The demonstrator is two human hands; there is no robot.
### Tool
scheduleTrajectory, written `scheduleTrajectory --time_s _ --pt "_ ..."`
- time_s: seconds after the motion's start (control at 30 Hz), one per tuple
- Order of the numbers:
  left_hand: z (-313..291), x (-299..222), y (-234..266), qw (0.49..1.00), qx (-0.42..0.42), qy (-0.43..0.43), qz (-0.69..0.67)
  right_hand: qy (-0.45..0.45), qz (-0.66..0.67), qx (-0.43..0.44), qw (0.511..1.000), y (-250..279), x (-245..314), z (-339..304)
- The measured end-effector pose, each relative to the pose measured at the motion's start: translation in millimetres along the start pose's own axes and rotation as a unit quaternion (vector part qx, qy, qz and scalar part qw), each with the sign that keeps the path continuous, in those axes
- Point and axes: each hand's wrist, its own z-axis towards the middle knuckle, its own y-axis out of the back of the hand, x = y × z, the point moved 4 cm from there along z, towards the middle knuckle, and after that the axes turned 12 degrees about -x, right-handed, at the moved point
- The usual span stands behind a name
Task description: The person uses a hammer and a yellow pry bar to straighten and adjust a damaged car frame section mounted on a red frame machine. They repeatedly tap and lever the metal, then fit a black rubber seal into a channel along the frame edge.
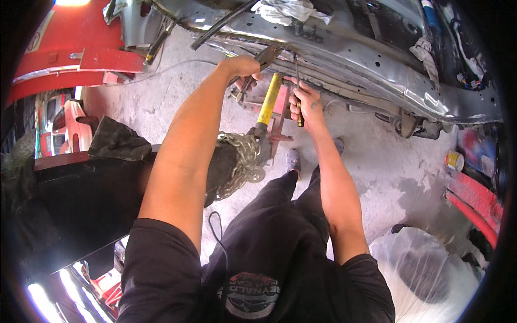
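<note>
My left hand is closed around rusty locking pliers. Their wide jaws reach up to the lower edge of a grey car body, and the handle ends stick out below my fingers. In my right hand is a screwdriver with a dark and yellow handle, held upright. Its thin shaft runs up to the same sill edge; whether the tip touches the metal, I cannot tell. Between my hands a yellow cylinder slants upward, with a metal chain bunched at its lower end.
A black beam with a dark cloth on it extends left. Red bodywork stands at the upper left. A dark bar leans by the sill. Clear plastic sheeting lies lower right, below a red metal frame.
</note>
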Motion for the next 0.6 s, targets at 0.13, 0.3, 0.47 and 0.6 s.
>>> scheduleTrajectory --time_s 0.13,0.3,0.47,0.6 --pt "-2.4 -3.4 -1.2 1.000 -0.002 0.010 -0.003 -0.014 -0.011 0.022 1.000 9.9 11.3 -2.1" --pt "-9.7 -8.2 -1.7 1.000 -0.013 0.010 -0.006 -0.016 -0.042 0.034 0.998 20.0 19.8 2.5" --pt "13.5 13.0 -3.1 0.999 0.016 0.006 -0.043 -0.025 -0.049 0.033 0.998 23.4 21.5 5.4" --pt "12.2 13.6 -5.0 0.998 0.030 0.005 -0.057 -0.034 -0.048 0.043 0.997 26.9 24.8 8.6"
